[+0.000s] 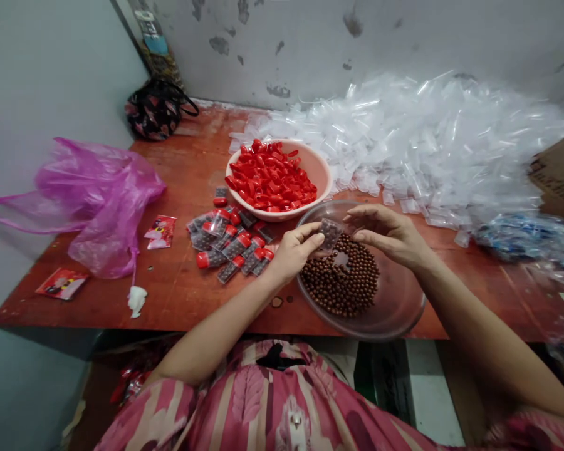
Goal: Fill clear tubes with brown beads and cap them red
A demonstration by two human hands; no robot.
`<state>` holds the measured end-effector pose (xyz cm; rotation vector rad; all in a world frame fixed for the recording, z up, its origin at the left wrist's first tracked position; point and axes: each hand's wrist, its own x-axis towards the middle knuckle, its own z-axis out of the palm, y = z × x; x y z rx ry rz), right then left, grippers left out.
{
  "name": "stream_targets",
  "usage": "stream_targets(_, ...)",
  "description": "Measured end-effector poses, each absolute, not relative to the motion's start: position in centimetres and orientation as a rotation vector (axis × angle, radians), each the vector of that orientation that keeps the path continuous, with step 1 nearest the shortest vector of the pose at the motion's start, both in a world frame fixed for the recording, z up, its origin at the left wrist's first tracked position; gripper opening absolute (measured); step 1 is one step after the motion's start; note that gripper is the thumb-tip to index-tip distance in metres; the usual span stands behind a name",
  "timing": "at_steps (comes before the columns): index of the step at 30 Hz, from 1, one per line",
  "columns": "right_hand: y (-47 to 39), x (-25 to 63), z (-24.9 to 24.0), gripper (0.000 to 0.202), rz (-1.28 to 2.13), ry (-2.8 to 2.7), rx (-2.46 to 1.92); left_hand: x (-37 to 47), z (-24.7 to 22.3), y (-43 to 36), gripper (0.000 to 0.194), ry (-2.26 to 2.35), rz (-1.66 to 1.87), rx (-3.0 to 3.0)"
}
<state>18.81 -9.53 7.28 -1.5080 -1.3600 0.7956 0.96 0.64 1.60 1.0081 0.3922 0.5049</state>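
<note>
Hands meet over a clear bowl (395, 307) of small brown balls (343, 282), which sits at the front edge of the reddish table (178, 294), its rim slightly overhanging. Left hand (294, 250) pinches a small clear tube (329, 233) between thumb and fingertips; the tube looks filled with brown balls, no cap visible on it. Right hand (388, 235) hovers just beside the tube's far end, fingers curled and loosely together, thumb near the index tip; whether it touches the tube is hard to tell.

Just left of the bowl lies a cluster of filled red-capped tubes (230, 247). Behind, a pink bowl of red caps (275, 178) touches the clear bowl's back rim. Heap of empty clear tubes (427, 144) fills the back right up to the wall. Open tabletop lies front left, between the capped tubes and a pink plastic bag (98, 200), with red packets (160, 230) scattered there.

Right side is cramped: cardboard box (559, 175) cut off by the frame, bluish plastic bags (526, 238) blurred. Dark bag (155, 113) sits in the back corner.
</note>
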Motion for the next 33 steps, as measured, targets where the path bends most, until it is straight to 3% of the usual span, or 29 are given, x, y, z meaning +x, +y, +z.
stream_targets(4,-8.8,18.8,8.4,0.023,0.680,-1.751,-1.488,0.9,1.2,0.2,0.049,0.398,0.517,1.086)
stream_targets(7,-7.5,19.1,8.7,0.015,0.791,-1.779,-1.401,0.5,1.3,-0.4,0.037,0.421,0.614,1.368)
stream_targets(9,-5.9,19.8,8.8,0.019,0.811,-1.673,-1.471,0.1,1.5,-0.7,0.029,0.378,0.676,1.595)
stream_targets(12,-2.3,21.4,8.6,0.024,0.581,-1.569,-1.761,-0.1,1.7,-1.1,0.028,0.296,0.714,1.733)
stream_targets(20,10.4,24.3,4.8,0.022,0.285,-1.870,-2.394,0.0,1.0,-1.1,0.028,0.275,0.701,1.711)
stream_targets(28,15.1,23.5,1.1,0.036,0.341,-1.868,-2.499,-0.1,1.4,-0.6,0.031,0.332,0.719,1.644)
stream_targets(33,14.3,23.7,1.3,0.032,0.329,-1.808,-2.495,-0.2,1.3,-0.6,0.032,0.363,0.728,1.620)
